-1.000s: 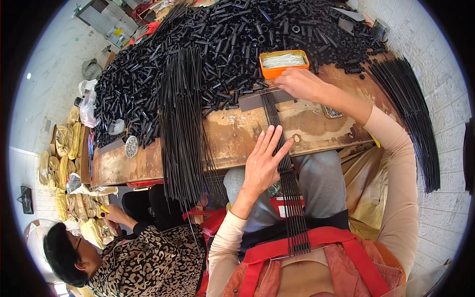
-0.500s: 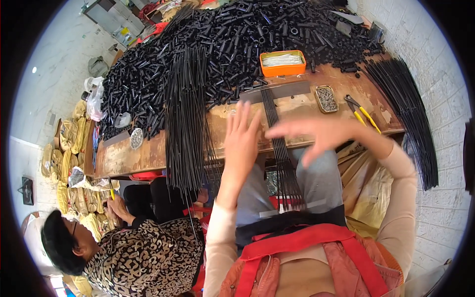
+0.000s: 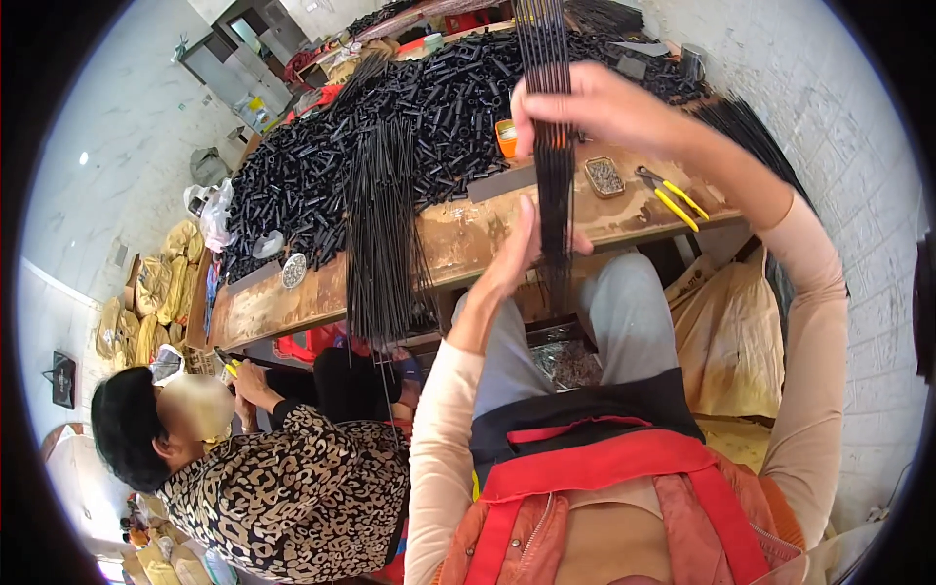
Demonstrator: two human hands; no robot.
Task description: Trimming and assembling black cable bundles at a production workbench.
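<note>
A bundle of thin black rods [image 3: 554,180] stands upright in front of me, its upper end past the top edge of the view. My right hand [image 3: 585,105] is closed round it higher up, some fingers behind the rods and slightly blurred. Lower down, my left hand [image 3: 515,252] has its thumb on the near left side, and its fingertips show beyond the rods on the right. The lower rod ends hang between my knees, above the bench's front edge. Behind the bundle, a flat grey strip [image 3: 502,183] lies on the wooden bench [image 3: 458,234].
Black tubes [image 3: 429,107] are heaped across the bench. More black rods [image 3: 380,224] overhang its edge at left. To the right are a tin of small metal pieces [image 3: 604,177] and yellow-handled pliers [image 3: 678,200]. A co-worker [image 3: 283,487] sits at my left, holding a yellow-handled tool.
My hands were spread above rods lying over the bench edge and my lap. Both now grip the bundle, which has been raised upright. My view has tilted up.
</note>
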